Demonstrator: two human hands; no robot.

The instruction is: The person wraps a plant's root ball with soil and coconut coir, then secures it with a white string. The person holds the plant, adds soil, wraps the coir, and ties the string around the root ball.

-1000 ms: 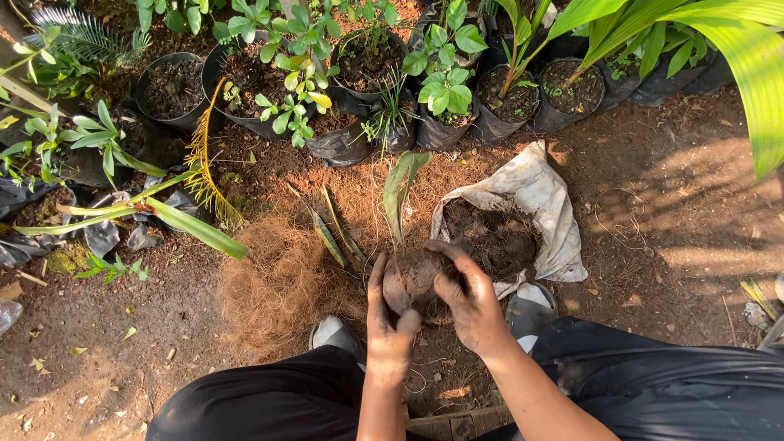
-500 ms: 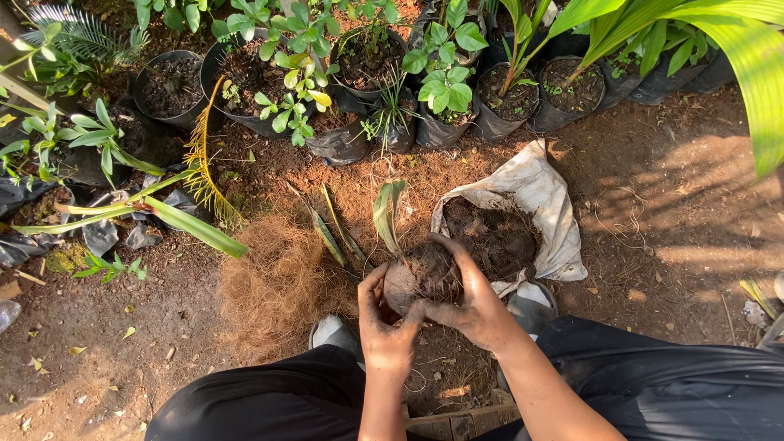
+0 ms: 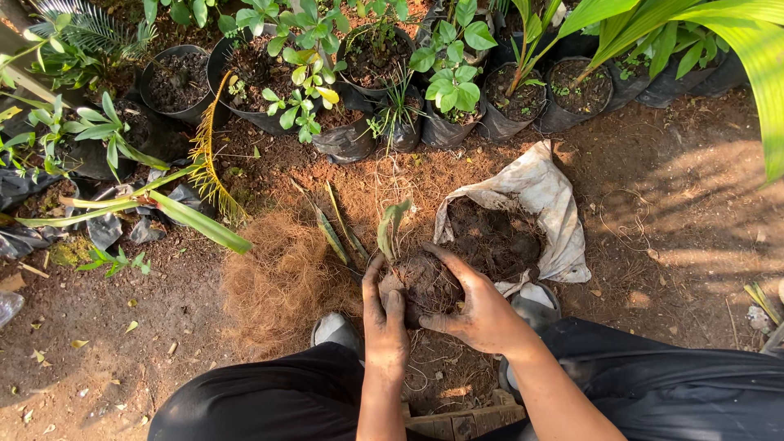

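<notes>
I see my left hand and right hand cupped around a root ball with a small green plant, held low over the dirt ground, just beside the open sack of soil and the pile of coconut fibre.

Bare reddish dirt ground, sun-dappled, edged by black potted plants.

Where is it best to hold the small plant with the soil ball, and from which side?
Probably cup the soil ball from both sides, low, as the left hand and right hand do. Its leaves look thin and stand upright, so leave them free.
</notes>
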